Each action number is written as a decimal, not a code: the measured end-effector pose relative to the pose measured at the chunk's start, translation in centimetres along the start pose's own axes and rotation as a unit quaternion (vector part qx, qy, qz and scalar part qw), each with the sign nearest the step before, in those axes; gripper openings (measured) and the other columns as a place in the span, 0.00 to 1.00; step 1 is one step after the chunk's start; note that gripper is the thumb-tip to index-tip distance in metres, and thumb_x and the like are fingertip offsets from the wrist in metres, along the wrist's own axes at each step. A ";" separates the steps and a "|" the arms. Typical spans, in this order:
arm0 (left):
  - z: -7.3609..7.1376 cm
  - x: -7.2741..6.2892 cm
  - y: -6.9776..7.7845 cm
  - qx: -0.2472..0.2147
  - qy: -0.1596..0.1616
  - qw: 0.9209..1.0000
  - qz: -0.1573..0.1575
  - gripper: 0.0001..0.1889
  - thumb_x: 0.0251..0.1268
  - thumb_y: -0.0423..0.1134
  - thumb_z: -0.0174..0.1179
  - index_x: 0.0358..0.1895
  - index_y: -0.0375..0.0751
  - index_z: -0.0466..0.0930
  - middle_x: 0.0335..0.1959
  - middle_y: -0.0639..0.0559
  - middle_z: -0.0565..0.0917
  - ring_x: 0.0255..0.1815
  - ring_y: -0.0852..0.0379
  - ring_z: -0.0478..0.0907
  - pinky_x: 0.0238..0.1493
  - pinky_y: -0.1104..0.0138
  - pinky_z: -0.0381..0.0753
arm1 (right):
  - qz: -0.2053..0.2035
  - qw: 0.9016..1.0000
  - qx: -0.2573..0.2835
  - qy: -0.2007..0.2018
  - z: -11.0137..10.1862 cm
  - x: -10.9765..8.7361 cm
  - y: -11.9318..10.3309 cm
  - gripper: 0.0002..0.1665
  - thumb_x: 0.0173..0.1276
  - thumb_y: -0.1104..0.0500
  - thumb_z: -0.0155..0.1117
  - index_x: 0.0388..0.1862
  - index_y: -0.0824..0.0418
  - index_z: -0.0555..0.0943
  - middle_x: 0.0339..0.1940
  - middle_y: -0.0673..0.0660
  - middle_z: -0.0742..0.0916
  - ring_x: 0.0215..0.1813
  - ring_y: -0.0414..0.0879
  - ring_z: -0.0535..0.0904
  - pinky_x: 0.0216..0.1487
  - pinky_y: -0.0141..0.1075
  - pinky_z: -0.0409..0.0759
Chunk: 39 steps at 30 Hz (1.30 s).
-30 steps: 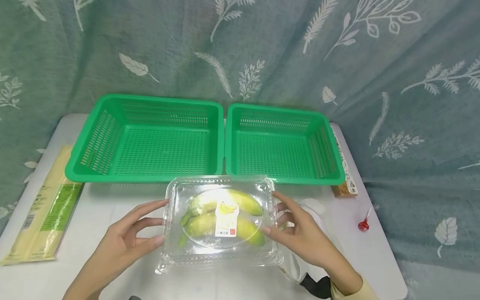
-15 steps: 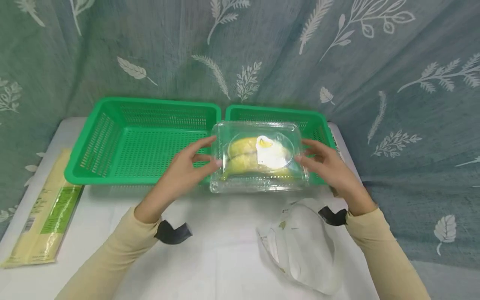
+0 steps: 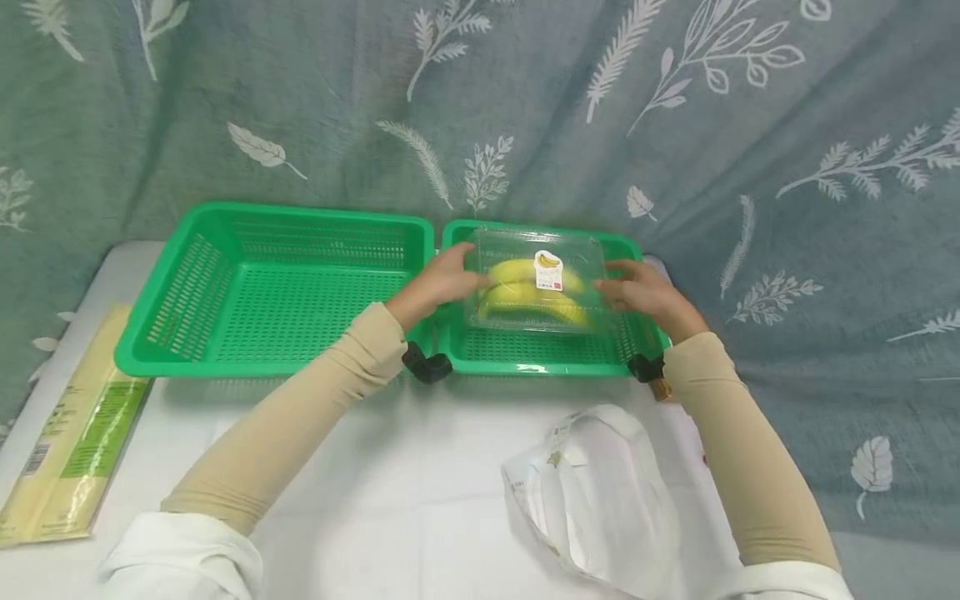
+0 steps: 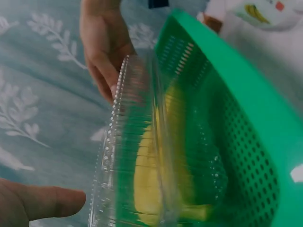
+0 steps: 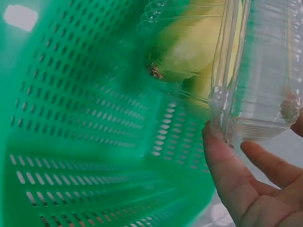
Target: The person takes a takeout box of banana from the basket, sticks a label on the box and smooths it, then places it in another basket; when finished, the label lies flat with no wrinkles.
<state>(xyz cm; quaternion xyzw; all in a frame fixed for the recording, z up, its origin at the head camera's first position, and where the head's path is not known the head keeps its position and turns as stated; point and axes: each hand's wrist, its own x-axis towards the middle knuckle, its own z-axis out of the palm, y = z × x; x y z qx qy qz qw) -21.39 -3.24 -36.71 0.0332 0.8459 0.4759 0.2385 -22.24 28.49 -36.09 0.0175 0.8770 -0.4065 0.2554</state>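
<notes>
A clear plastic clamshell box of bananas (image 3: 528, 296), with a white banana label on its lid, is over and partly inside the right green basket (image 3: 540, 367). My left hand (image 3: 450, 277) holds the box's left end; its thumb shows beside the rim in the left wrist view. At the opposite end, my right hand (image 3: 637, 293) grips the rim, its thumb (image 5: 222, 163) against the plastic edge in the right wrist view. The bananas (image 5: 194, 47) hang down among the basket's slotted walls.
A second green basket (image 3: 315, 312) stands alongside on the left. A long yellow-and-green packet (image 3: 82, 433) lies at the table's left. A crumpled white bag (image 3: 600, 500) is in front of the right basket. A patterned curtain (image 3: 337, 100) hangs behind.
Both hands have carried the banana box from the front of the table, away and to the right, over the right basket and then lower into it. The white bag has come into full view.
</notes>
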 end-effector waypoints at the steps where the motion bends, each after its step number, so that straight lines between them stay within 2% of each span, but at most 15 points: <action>1: 0.0 0.4 0.0 -0.006 -0.008 1.000 -0.006 0.40 0.74 0.44 0.57 0.82 0.43 0.45 0.82 0.40 0.55 0.74 0.38 0.68 0.71 0.48 0.74 | 0.006 1.000 -0.002 -0.001 0.0 0.5 0.0 0.45 0.79 0.47 0.54 0.84 0.57 0.46 0.78 0.69 0.65 0.73 0.65 0.71 0.75 0.56 0.70; 5: 0.2 1.5 -0.2 -0.028 -0.046 0.998 -0.022 0.42 0.75 0.42 0.52 0.82 0.39 0.36 0.84 0.39 0.45 0.79 0.35 0.59 0.75 0.48 0.70 | 0.016 1.000 -0.018 -0.011 0.2 1.9 0.1 0.44 0.80 0.49 0.53 0.83 0.60 0.45 0.78 0.70 0.65 0.73 0.65 0.71 0.75 0.56 0.69; 9: 0.9 2.1 -0.5 -0.006 -0.067 0.998 -0.018 0.43 0.75 0.40 0.49 0.81 0.33 0.30 0.84 0.38 0.36 0.78 0.36 0.58 0.79 0.45 0.63 | 0.020 0.999 -0.042 -0.010 0.4 2.7 0.3 0.43 0.79 0.50 0.53 0.82 0.65 0.47 0.57 0.64 0.80 0.61 0.59 0.78 0.70 0.54 0.74; 11: 1.3 2.4 -0.5 0.010 -0.067 0.998 -0.013 0.43 0.73 0.39 0.48 0.80 0.31 0.30 0.84 0.37 0.36 0.64 0.40 0.70 0.77 0.47 0.66 | 0.026 0.998 -0.053 -0.013 0.3 3.1 0.5 0.43 0.79 0.50 0.54 0.82 0.66 0.49 0.36 0.55 0.80 0.44 0.51 0.79 0.64 0.53 0.75; 13: 1.6 2.4 -0.5 0.025 -0.062 0.998 -0.011 0.43 0.72 0.39 0.48 0.80 0.30 0.33 0.84 0.36 0.38 0.50 0.46 0.69 0.73 0.48 0.70 | 0.030 0.997 -0.063 -0.020 0.3 3.4 0.5 0.43 0.79 0.50 0.53 0.81 0.67 0.49 0.23 0.48 0.75 0.30 0.45 0.73 0.62 0.52 0.75; 14: 1.7 2.4 -0.5 0.026 -0.059 0.998 -0.011 0.42 0.71 0.38 0.48 0.80 0.29 0.33 0.84 0.36 0.39 0.52 0.46 0.69 0.72 0.48 0.71 | 0.032 0.997 -0.065 -0.024 0.3 3.6 0.6 0.43 0.79 0.50 0.54 0.81 0.67 0.49 0.19 0.46 0.72 0.26 0.43 0.69 0.61 0.52 0.74; 16: 1.8 2.5 -0.5 0.019 -0.055 0.998 -0.012 0.41 0.71 0.37 0.47 0.80 0.29 0.35 0.84 0.36 0.40 0.41 0.48 0.63 0.68 0.48 0.74 | 0.038 0.997 -0.064 -0.028 0.4 4.0 0.5 0.44 0.79 0.49 0.54 0.81 0.67 0.48 0.14 0.44 0.67 0.21 0.41 0.62 0.60 0.52 0.72; 17: 1.8 2.5 -0.5 0.016 -0.055 0.998 -0.015 0.41 0.71 0.37 0.47 0.80 0.29 0.35 0.84 0.37 0.39 0.47 0.47 0.65 0.69 0.48 0.73 | 0.040 0.997 -0.066 -0.026 0.4 4.1 0.5 0.44 0.78 0.49 0.54 0.81 0.66 0.49 0.13 0.44 0.67 0.20 0.41 0.62 0.61 0.53 0.72; 21: 1.8 2.7 -0.6 0.003 -0.054 0.998 -0.021 0.42 0.71 0.37 0.47 0.80 0.31 0.33 0.84 0.38 0.37 0.71 0.39 0.63 0.74 0.46 0.69 | 0.044 0.996 -0.077 -0.019 0.6 4.4 0.5 0.44 0.78 0.47 0.55 0.82 0.65 0.49 0.20 0.47 0.70 0.32 0.47 0.71 0.62 0.53 0.71; 24: 2.0 3.0 -0.5 -0.010 -0.062 0.998 -0.018 0.43 0.72 0.38 0.48 0.81 0.32 0.31 0.84 0.39 0.35 0.83 0.37 0.47 0.76 0.44 0.66 | 0.049 0.995 -0.091 -0.016 0.2 4.0 0.7 0.44 0.79 0.47 0.53 0.82 0.66 0.48 0.47 0.61 0.82 0.55 0.57 0.76 0.68 0.55 0.71; 26: 2.3 3.1 -0.3 -0.017 -0.066 0.998 -0.016 0.44 0.72 0.39 0.49 0.81 0.33 0.31 0.84 0.39 0.35 0.84 0.36 0.43 0.77 0.44 0.65 | 0.053 0.994 -0.093 -0.016 -0.1 3.7 0.7 0.44 0.79 0.48 0.52 0.82 0.67 0.47 0.68 0.70 0.74 0.71 0.63 0.70 0.73 0.57 0.69; 28: 2.5 3.1 -0.1 -0.017 -0.065 0.998 -0.013 0.44 0.73 0.41 0.49 0.81 0.34 0.31 0.84 0.39 0.36 0.83 0.35 0.45 0.76 0.44 0.65 | 0.053 0.994 -0.091 -0.019 -0.3 3.5 0.8 0.44 0.80 0.49 0.52 0.82 0.68 0.46 0.79 0.72 0.61 0.77 0.67 0.63 0.76 0.59 0.66; 31: 2.7 2.8 0.2 -0.012 -0.051 0.999 -0.008 0.44 0.74 0.43 0.50 0.81 0.34 0.32 0.84 0.39 0.38 0.84 0.36 0.44 0.80 0.45 0.60 | 0.050 0.995 -0.082 -0.024 -0.5 3.2 1.0 0.46 0.80 0.47 0.51 0.82 0.68 0.44 0.81 0.72 0.57 0.79 0.67 0.60 0.78 0.59 0.64; 34: 2.3 1.5 0.4 -0.015 -0.032 0.999 0.008 0.45 0.75 0.46 0.53 0.82 0.36 0.34 0.84 0.40 0.40 0.84 0.39 0.42 0.82 0.45 0.52 | 0.050 0.995 -0.087 -0.024 -0.7 2.6 1.1 0.49 0.80 0.40 0.48 0.83 0.65 0.41 0.82 0.72 0.51 0.80 0.69 0.55 0.79 0.62 0.59; 39: -0.7 -3.5 -1.4 -0.017 0.014 0.999 0.043 0.45 0.75 0.51 0.55 0.83 0.48 0.35 0.84 0.44 0.45 0.84 0.40 0.47 0.80 0.42 0.55 | 0.017 0.991 -0.135 0.004 -0.5 0.4 1.0 0.57 0.74 0.26 0.37 0.83 0.61 0.36 0.83 0.72 0.48 0.81 0.72 0.47 0.76 0.70 0.54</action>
